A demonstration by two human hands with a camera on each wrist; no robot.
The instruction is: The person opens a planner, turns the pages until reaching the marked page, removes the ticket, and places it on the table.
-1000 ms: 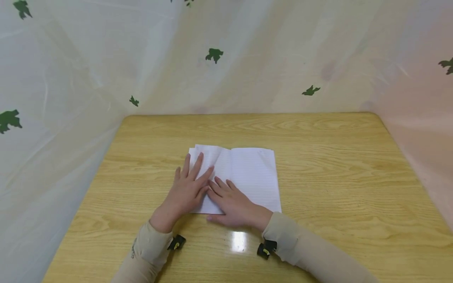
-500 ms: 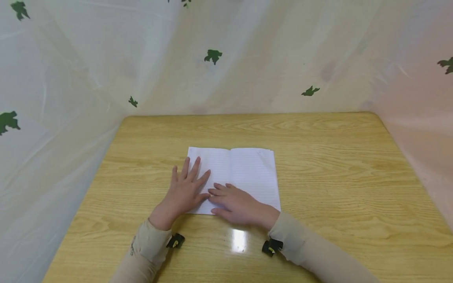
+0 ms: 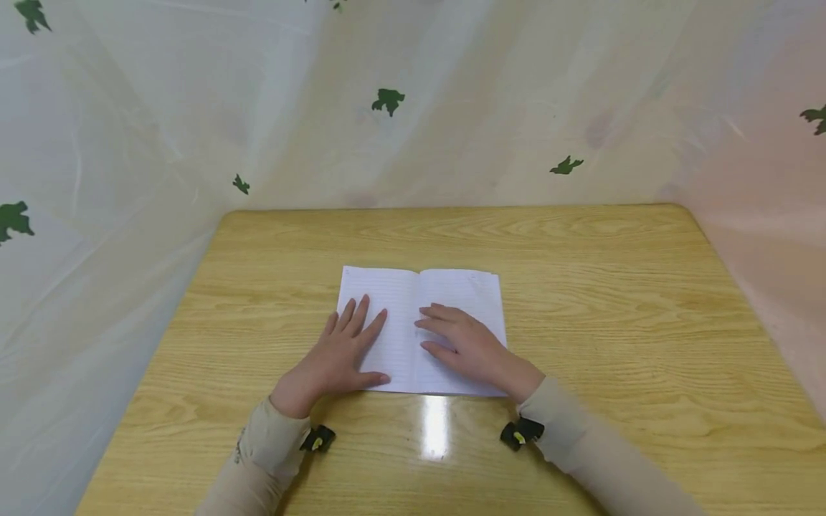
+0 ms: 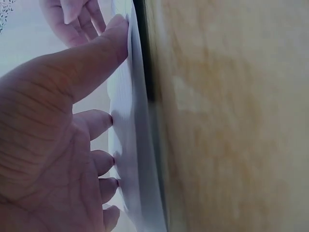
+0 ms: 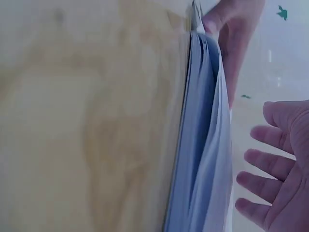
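A lined notebook (image 3: 401,337) lies spread on the table, its white ruled pages facing up and its fold running down the middle. On the left page rests my left hand (image 3: 338,358), fingers spread and thumb reaching along the near edge. The left wrist view shows that hand's fingertips (image 4: 107,164) against the paper. My right hand (image 3: 474,344) is over the right page with its fingers loosely extended toward the fold. In the right wrist view, those fingers (image 5: 263,186) stand apart from the raised, slightly fanned pages (image 5: 212,145) and hold nothing.
The wooden table (image 3: 613,301) extends on all sides of the notebook. A pale curtain (image 3: 464,107) with green leaf-like shapes hangs behind the table and along both sides. Small black devices (image 3: 318,438) are strapped at both wrists.
A lifted left page has settled flat. My right hand has moved from the left page up and rightward to the right page. My left hand stays on the left page, its thumb now lower.
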